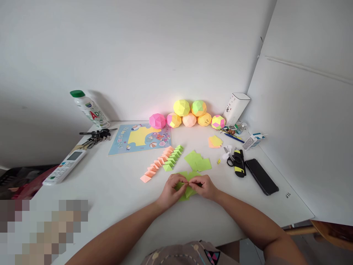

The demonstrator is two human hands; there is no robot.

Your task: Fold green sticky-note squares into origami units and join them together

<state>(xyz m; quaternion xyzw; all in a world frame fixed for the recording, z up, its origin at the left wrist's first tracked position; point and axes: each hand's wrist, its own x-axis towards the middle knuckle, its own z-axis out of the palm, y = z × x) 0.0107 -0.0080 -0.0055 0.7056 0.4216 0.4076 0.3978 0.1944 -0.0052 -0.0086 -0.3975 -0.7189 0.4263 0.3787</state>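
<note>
My left hand (172, 189) and my right hand (204, 186) meet at the middle of the white table (116, 191), both pinching a green folded paper piece (186, 192) between their fingertips. Just beyond the hands lie loose green paper squares (198, 161). To the left of those run two rows of folded units, orange ones (156, 165) and green ones (173, 156), laid out diagonally. Part of the green piece is hidden under my fingers.
Several coloured paper balls (182, 108) line the back wall. A blue picture sheet (140, 138), keys (96, 135), a remote (64, 166) and a bottle (89, 108) lie left. Scissors (229, 156), a cutter (238, 162), a phone (261, 176), yellow notes (215, 141) and a white box (235, 107) lie right.
</note>
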